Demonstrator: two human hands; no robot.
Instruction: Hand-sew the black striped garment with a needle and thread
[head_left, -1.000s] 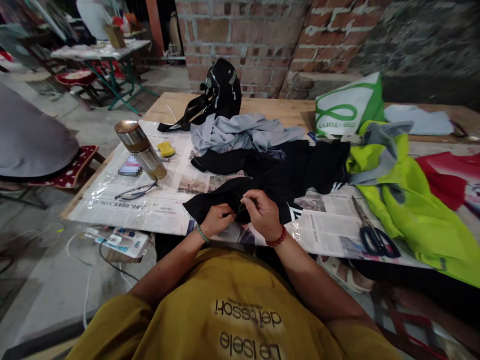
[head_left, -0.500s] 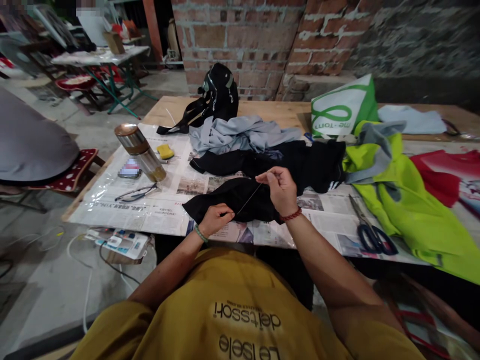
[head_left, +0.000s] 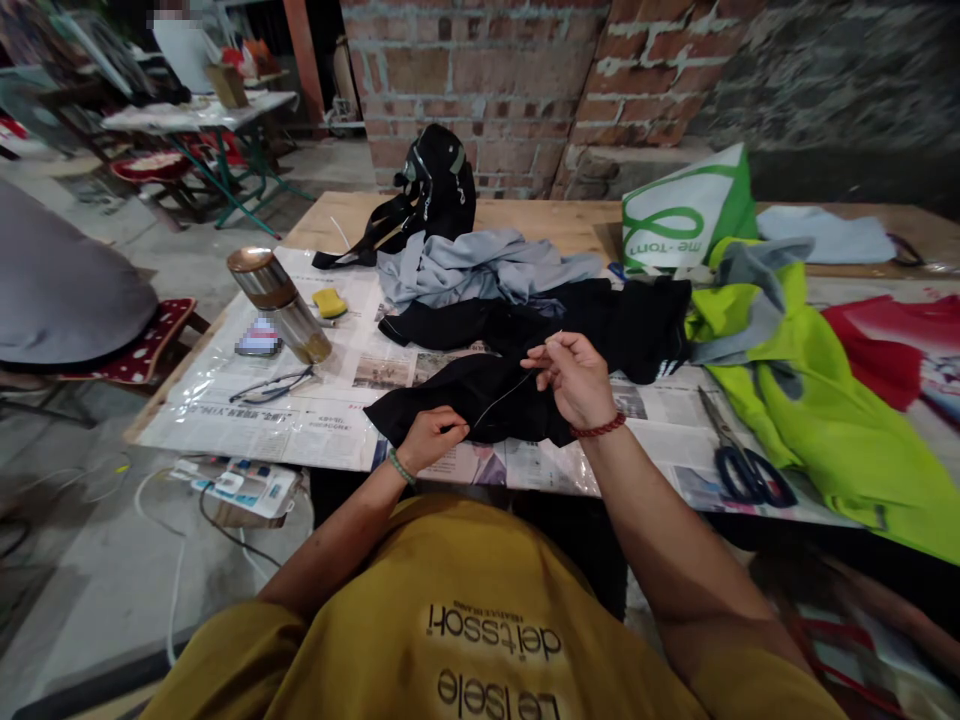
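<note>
My left hand (head_left: 433, 436) is closed in a pinch at the near edge of a black cloth garment (head_left: 442, 388) lying on the newspaper. A thin pale thread (head_left: 496, 403) rises from beside its fingertips and runs in a slight curve to my right hand (head_left: 579, 378). That hand is held over the right part of the cloth, thumb and forefinger pinched and the other fingers curled around the thread. Whether a needle sits in the pinch is too small to tell. Dark-handled scissors (head_left: 750, 474) lie to the right of my right forearm.
Newspaper (head_left: 217, 420) under clear plastic covers the table. A steel flask (head_left: 289, 315), yellow sponge (head_left: 330, 303), glasses (head_left: 271, 385) and a phone (head_left: 259, 338) stand or lie left. Behind are grey cloth (head_left: 480, 265) and a black bag (head_left: 442, 185); right, a neon-yellow garment (head_left: 825, 430). Someone sits left.
My right hand has shifted a little to the right and its fingers have turned. The thread, straight before, now bows slightly. My left hand stays in place on the cloth.
</note>
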